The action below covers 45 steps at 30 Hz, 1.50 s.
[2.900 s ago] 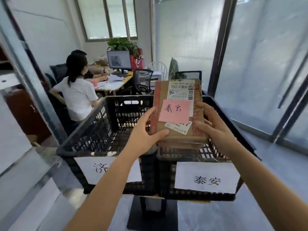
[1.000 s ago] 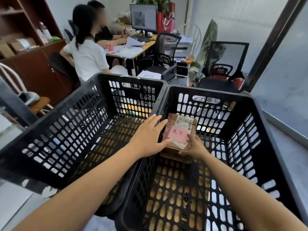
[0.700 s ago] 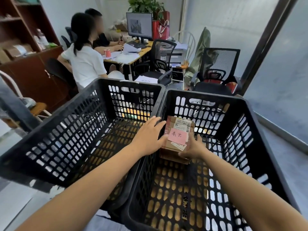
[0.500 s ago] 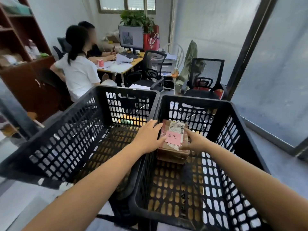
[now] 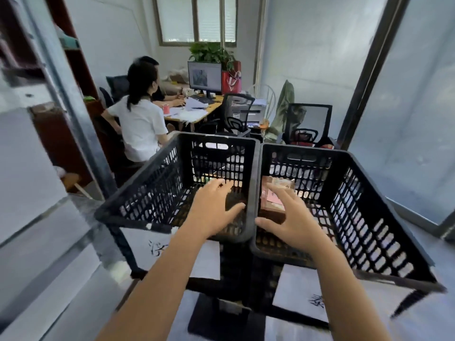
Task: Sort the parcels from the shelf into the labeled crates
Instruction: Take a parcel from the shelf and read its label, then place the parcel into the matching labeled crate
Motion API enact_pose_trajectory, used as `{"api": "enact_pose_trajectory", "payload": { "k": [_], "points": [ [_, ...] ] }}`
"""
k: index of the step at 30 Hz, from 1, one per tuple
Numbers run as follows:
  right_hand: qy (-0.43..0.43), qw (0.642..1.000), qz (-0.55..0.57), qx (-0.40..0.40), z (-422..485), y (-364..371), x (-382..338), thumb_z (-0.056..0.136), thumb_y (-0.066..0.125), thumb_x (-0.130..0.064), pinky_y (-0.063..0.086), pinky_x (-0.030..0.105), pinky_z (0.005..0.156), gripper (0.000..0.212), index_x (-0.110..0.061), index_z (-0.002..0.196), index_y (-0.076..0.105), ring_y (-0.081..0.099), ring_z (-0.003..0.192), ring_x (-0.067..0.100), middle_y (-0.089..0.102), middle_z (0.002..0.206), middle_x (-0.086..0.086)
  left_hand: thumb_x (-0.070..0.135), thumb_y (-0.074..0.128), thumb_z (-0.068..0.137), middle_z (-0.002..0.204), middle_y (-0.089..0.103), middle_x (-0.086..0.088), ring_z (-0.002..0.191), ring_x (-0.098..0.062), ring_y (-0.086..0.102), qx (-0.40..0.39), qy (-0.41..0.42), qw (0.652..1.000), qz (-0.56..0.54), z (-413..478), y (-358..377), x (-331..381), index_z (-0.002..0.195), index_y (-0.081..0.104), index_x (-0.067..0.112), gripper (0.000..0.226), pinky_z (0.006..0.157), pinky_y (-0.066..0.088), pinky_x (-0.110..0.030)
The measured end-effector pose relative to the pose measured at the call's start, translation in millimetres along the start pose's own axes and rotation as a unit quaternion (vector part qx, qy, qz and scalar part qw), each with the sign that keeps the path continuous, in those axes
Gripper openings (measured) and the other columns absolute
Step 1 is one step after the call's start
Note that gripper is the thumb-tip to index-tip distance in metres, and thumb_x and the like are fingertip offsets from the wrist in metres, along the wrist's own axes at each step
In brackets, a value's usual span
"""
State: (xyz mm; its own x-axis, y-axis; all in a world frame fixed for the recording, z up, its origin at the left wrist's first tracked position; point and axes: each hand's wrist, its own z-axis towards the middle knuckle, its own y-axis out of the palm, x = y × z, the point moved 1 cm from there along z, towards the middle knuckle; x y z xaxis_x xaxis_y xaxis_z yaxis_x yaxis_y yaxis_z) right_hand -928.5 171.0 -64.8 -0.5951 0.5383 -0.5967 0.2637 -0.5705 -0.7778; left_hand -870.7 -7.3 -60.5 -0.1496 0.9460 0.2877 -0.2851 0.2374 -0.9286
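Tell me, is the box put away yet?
Done: one cardboard parcel with a pink note lies in the right crate. In hand: nothing; the left hand and right hand are open. Left: I can't see whether more parcels wait.

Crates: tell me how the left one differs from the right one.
The right crate holds a parcel with a pink note; no parcel shows in the left crate. The left hand hovers open over the left crate, the right hand over the right crate. Both are black perforated plastic crates, standing side by side.
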Motion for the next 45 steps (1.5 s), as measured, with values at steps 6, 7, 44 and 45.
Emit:
{"api": "enact_pose_trajectory", "payload": {
  "k": [6, 7, 44, 45],
  "points": [
    [-0.049, 0.998, 0.032, 0.009, -30, 32, -46, 0.080, 0.066, -0.048, 0.025, 0.038, 0.114, 0.081, -0.032, 0.146, 0.024, 0.023, 0.138, 0.015, 0.030, 0.146, -0.007, 0.052, 0.046, 0.091, 0.153, 0.023, -0.002, 0.143, -0.018, 0.011, 0.021, -0.090, 0.996, -0.016, -66, -26, -35, 0.146, 0.026, 0.020, 0.067, 0.117, 0.012, -0.036],
    [-0.065, 0.997, 0.029, 0.005, -29, 33, -54, 0.079, 0.066, -0.048, 0.027, 0.041, 0.113, 0.080, -0.031, 0.146, 0.024, 0.024, 0.138, 0.016, 0.031, 0.146, -0.006, 0.052, 0.047, 0.090, 0.154, 0.023, -0.001, 0.144, -0.018, 0.010, 0.030, -0.105, 0.994, -0.021, -76, -31, -39, 0.146, 0.026, 0.020, 0.068, 0.117, 0.012, -0.037],
    [-0.456, 0.772, 0.225, -0.382, -277, 208, -420, 0.091, 0.058, -0.027, 0.020, 0.013, 0.098, 0.059, -0.027, 0.143, 0.031, 0.031, 0.134, 0.010, 0.034, 0.144, -0.007, 0.041, 0.050, 0.091, 0.144, 0.035, 0.000, 0.127, -0.022, 0.041, 0.359, -0.591, 0.720, 0.057, -608, -188, -56, 0.140, 0.033, 0.022, 0.055, 0.103, 0.038, -0.034],
    [-0.452, 0.772, 0.228, -0.385, -281, 213, -434, 0.092, 0.057, -0.027, 0.020, 0.014, 0.098, 0.058, -0.026, 0.144, 0.030, 0.030, 0.134, 0.010, 0.033, 0.145, -0.006, 0.043, 0.049, 0.090, 0.143, 0.036, 0.000, 0.125, -0.023, 0.043, 0.367, -0.589, 0.718, 0.052, -617, -197, -66, 0.138, 0.035, 0.023, 0.054, 0.102, 0.041, -0.039]
  ]
}}
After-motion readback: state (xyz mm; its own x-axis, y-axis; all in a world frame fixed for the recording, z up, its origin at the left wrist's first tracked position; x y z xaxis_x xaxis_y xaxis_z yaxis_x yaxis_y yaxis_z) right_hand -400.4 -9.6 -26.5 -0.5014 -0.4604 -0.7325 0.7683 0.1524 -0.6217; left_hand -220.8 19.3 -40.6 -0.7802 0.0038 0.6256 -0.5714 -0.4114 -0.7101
